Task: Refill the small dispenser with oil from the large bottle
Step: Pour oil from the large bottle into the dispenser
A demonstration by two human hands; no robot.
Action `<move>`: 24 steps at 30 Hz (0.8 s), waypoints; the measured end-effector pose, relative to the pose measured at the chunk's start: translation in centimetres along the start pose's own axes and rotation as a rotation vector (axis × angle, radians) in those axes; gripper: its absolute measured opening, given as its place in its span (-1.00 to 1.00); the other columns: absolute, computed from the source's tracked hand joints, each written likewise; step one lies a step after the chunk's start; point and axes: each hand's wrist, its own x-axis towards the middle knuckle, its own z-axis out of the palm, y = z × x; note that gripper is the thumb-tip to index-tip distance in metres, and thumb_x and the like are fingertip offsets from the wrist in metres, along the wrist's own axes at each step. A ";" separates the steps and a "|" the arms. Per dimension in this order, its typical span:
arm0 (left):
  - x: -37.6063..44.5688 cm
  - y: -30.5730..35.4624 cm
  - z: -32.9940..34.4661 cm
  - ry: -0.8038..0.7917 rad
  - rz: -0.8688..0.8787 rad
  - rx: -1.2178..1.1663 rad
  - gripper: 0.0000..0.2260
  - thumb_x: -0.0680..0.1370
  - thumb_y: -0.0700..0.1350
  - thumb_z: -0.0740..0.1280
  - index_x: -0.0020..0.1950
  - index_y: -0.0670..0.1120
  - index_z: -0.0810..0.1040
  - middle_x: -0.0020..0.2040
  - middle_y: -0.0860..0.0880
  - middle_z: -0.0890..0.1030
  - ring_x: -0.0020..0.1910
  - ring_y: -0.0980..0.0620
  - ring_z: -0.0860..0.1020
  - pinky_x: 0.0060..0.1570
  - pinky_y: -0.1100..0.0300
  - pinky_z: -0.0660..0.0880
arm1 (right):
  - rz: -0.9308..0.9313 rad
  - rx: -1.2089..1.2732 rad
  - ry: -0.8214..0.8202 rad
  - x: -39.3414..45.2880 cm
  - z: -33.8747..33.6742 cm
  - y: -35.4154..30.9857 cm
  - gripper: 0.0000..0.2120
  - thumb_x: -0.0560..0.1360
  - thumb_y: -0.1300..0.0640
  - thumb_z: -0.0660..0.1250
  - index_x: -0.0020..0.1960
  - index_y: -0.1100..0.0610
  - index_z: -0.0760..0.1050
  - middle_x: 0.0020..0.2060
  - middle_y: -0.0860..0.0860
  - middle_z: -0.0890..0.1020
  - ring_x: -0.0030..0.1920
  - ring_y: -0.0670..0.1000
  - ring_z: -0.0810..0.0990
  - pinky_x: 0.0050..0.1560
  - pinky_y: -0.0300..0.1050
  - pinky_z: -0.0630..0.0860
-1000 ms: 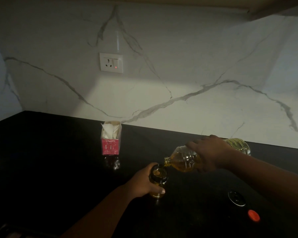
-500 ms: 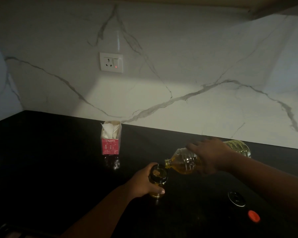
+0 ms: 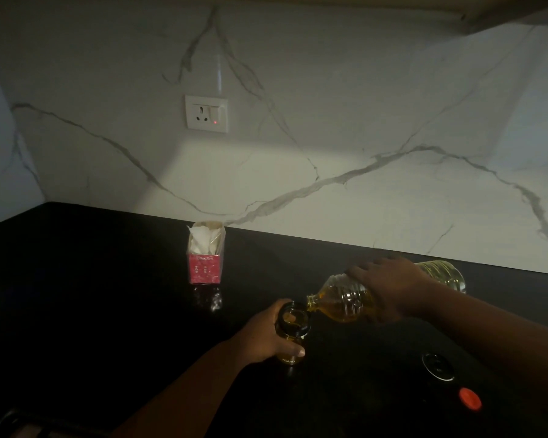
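A dim kitchen corner is showing a black countertop (image 3: 108,279) under a white marbled wall with a socket (image 3: 206,113); a red carton (image 3: 204,257) is standing near the wall. The left hand (image 3: 266,335) is wrapping around the upright small dispenser (image 3: 291,330). The right hand (image 3: 389,289) is gripping the tilted large bottle (image 3: 342,300), its mouth meeting the dispenser's rim.

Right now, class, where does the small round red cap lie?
In the head view the small round red cap lies on the black counter at the lower right, just beyond the dark round lid.
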 end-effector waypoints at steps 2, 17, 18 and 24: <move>0.0 0.0 0.0 0.003 -0.003 0.002 -0.20 0.30 -0.14 0.62 0.39 0.23 0.28 0.17 0.22 0.52 0.29 0.15 0.47 0.36 0.10 0.39 | -0.001 0.000 -0.002 0.1 0.2 0.0 -0.15 0.29 -0.37 0.35 0.45 -0.05 0.16 0.26 -0.03 0.50 0.21 0.05 0.50 0.22 -0.04 0.38; 0.2 -0.4 0.0 -0.008 -0.017 0.011 -0.12 0.24 -0.03 0.63 0.46 0.20 0.28 0.31 0.15 0.52 0.36 0.09 0.46 0.41 -0.10 0.37 | -0.001 -0.020 -0.007 0.4 -0.2 -0.5 -0.14 0.28 -0.37 0.35 0.45 -0.06 0.16 0.28 -0.04 0.49 0.23 0.06 0.51 0.24 -0.02 0.38; 0.2 -0.4 0.0 -0.012 -0.021 0.010 -0.11 0.25 -0.03 0.63 0.47 0.19 0.27 0.32 0.15 0.52 0.37 0.09 0.45 0.42 -0.10 0.37 | -0.003 -0.019 -0.011 0.4 -0.1 -0.5 -0.14 0.27 -0.36 0.36 0.45 -0.05 0.16 0.28 -0.04 0.49 0.23 0.06 0.51 0.25 -0.01 0.38; 0.3 -0.5 0.0 -0.021 -0.032 0.000 -0.08 0.19 0.03 0.63 0.47 0.22 0.26 0.33 0.15 0.52 0.37 0.08 0.45 0.41 -0.12 0.37 | -0.005 -0.006 -0.021 0.5 0.2 -0.6 -0.14 0.28 -0.36 0.36 0.45 -0.05 0.15 0.29 -0.03 0.49 0.23 0.06 0.50 0.24 0.00 0.38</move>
